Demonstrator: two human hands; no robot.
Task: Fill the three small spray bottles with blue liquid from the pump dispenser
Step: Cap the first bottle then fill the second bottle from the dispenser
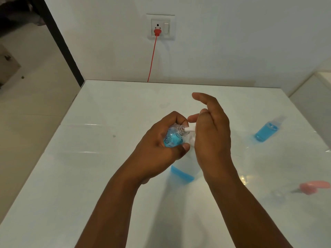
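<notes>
My left hand (161, 147) is wrapped around a small clear spray bottle (174, 137), partly full of blue liquid, tilted with its open neck against the white nozzle (189, 130) of the pump dispenser (182, 169). The dispenser is a clear bottle with a blue layer low inside, mostly hidden behind my hands. My right hand (211, 133) rests on the pump head, fingers loosely spread. A second small bottle (266, 132), filled blue, stands uncapped at the right of the table. A third clear bottle (278, 194) lies near the right edge; its contents are unclear.
A pink spray cap (314, 187) lies on the white glossy table (89, 176) at the right. A red cable (153, 56) runs from a wall socket (160, 27) down behind the table's far edge. A white ledge (318, 86) stands at the far right.
</notes>
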